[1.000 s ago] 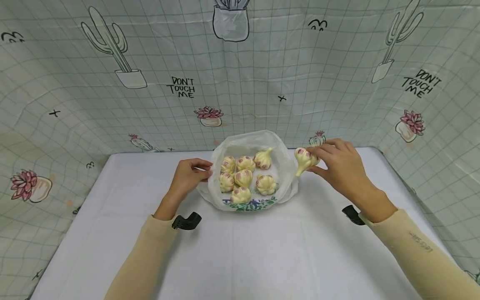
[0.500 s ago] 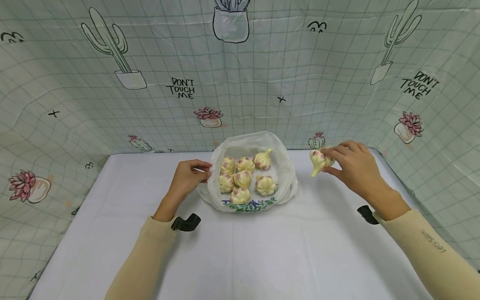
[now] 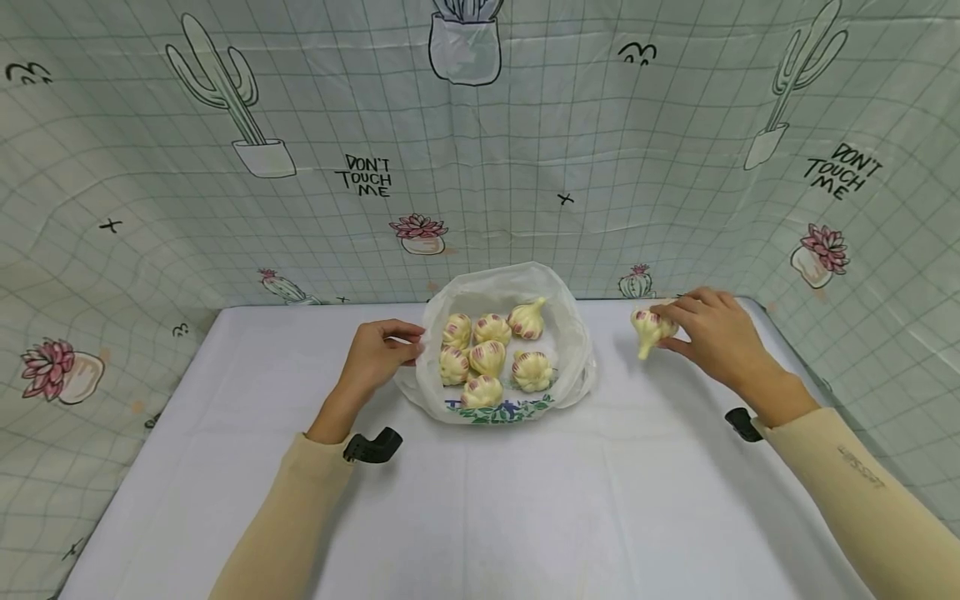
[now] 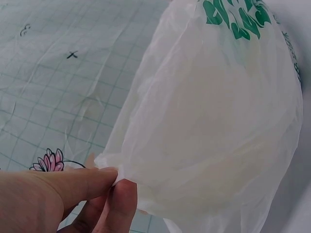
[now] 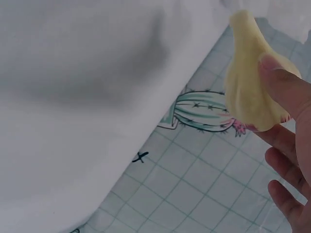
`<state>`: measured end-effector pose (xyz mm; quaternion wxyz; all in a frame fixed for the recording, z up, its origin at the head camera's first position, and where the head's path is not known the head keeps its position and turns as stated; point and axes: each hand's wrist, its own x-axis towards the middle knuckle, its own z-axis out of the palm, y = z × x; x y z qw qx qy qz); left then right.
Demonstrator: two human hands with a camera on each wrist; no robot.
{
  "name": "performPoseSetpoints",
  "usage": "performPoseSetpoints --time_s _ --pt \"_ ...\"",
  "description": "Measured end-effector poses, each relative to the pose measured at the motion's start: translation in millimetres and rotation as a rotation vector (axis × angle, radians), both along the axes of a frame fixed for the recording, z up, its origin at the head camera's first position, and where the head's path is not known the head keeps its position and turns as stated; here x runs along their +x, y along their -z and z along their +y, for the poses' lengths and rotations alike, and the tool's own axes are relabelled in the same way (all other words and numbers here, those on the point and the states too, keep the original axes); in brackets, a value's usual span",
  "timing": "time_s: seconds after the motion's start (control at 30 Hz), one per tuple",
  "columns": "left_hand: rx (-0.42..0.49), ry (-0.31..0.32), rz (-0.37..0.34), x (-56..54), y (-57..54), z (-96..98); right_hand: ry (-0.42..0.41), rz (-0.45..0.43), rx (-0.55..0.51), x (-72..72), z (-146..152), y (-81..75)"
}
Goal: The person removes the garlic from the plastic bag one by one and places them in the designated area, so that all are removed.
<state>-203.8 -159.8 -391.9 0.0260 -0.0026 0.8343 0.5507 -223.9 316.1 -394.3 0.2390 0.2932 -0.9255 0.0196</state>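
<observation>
A white plastic bag (image 3: 572, 350) with green and blue print stands open at the middle of the table. Inside it lie several garlic bulbs (image 3: 487, 357), cream with purple streaks. My left hand (image 3: 377, 354) pinches the bag's left rim between thumb and fingers; the left wrist view shows the thumb (image 4: 92, 183) against the thin plastic. To the right of the bag, my right hand (image 3: 716, 340) holds one garlic bulb (image 3: 649, 329) by thumb and fingertips, its stem pointing down toward the near side. In the right wrist view this garlic bulb (image 5: 252, 82) shows above the table's edge.
A white-covered table (image 3: 525, 508) lies beneath. Behind and at both sides hangs a grid-patterned cloth (image 3: 495, 150) printed with cacti and words. Black wrist cameras (image 3: 373, 445) sit at both cuffs.
My right hand has carried the garlic bulb rightward, away from the bag, and most recently slightly lower. The left hand and the bag have stayed in place.
</observation>
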Motion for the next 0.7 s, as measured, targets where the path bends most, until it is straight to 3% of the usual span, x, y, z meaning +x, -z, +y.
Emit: performPoseSetpoints --time_s 0.3,0.7 --pt "0.000 0.000 0.022 -0.8 2.5 1.5 0.026 -0.135 0.081 -17.4 13.7 15.0" --pt "0.001 -0.011 0.033 -0.9 2.8 3.4 -0.048 -0.148 0.095 -34.4 19.9 24.7"
